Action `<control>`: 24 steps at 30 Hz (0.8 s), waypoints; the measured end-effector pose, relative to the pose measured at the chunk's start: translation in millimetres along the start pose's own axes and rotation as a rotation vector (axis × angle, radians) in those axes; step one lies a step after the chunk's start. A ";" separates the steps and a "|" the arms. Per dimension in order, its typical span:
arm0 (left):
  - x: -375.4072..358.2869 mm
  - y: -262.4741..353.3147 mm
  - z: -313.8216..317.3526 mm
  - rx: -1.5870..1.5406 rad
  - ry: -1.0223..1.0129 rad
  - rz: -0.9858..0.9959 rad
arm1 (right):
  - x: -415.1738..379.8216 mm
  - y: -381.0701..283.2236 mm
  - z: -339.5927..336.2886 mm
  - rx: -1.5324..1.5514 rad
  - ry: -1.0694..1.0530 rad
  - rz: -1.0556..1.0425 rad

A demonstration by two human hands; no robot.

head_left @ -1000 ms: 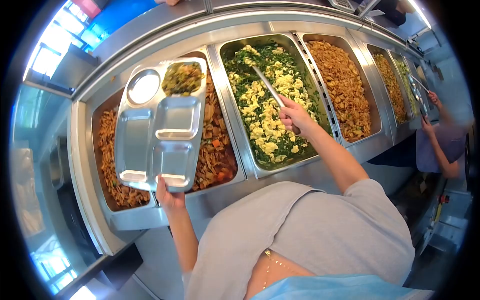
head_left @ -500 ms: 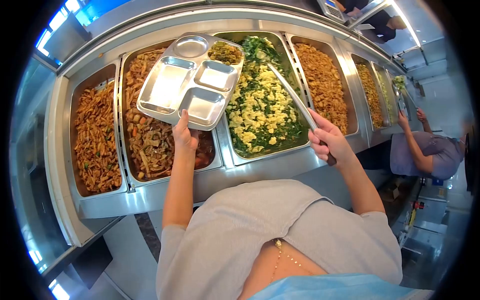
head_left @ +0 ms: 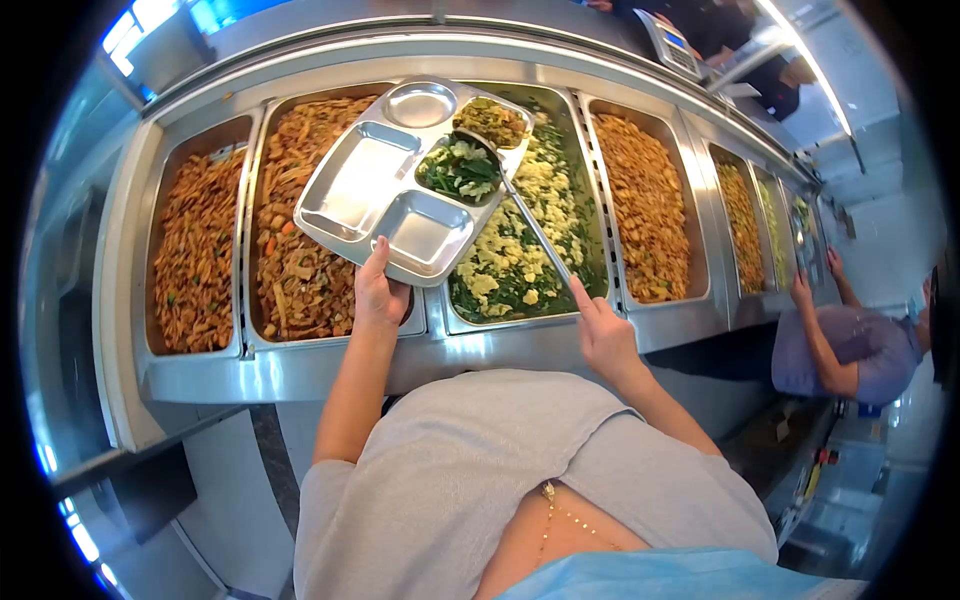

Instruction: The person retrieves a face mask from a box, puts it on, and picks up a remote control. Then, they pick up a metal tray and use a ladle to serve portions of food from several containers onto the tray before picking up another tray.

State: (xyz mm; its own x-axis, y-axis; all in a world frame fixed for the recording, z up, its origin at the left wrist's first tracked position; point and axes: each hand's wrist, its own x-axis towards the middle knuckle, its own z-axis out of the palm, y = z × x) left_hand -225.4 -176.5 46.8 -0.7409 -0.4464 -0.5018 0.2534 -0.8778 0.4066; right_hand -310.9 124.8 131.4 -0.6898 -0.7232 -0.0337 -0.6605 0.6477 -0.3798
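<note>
My left hand (head_left: 381,290) grips the near edge of a steel compartment tray (head_left: 350,190), thumb on top, holding it tilted over the food pans. One compartment has chopped greens (head_left: 492,122); the one beside it holds leafy greens with egg (head_left: 458,168). The other three compartments are bare metal. My right hand (head_left: 604,333) is closed around the handle of a serving spoon (head_left: 537,228), index finger stretched along it. The spoon's head is over the leafy greens in the tray. Below lies the pan of scrambled egg and greens (head_left: 540,225), partly covered by the tray.
Pans of brown shredded food (head_left: 198,255) and mixed stew (head_left: 300,285) stand to the left. Right of the egg pan is a pan of orange-brown food (head_left: 640,205), then smaller pans (head_left: 737,215). A co-worker (head_left: 845,345) stands at the right; a scale (head_left: 668,45) sits behind.
The spoon has moved left from the egg pan to over the tray. Leafy greens and egg now lie in a compartment that was bare. The tray has shifted slightly right.
</note>
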 end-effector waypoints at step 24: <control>-236.7 274.2 -218.7 0.060 0.640 0.502 | 221.9 -152.6 61.6 0.455 -0.274 0.229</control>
State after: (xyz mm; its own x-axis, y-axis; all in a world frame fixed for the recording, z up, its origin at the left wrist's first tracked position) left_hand 155.5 -349.5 110.2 -0.0442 -0.8127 -0.5811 0.4135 -0.5444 0.7299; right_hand -344.9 -149.3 125.0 -0.6582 -0.6517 -0.3770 -0.2678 0.6707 -0.6917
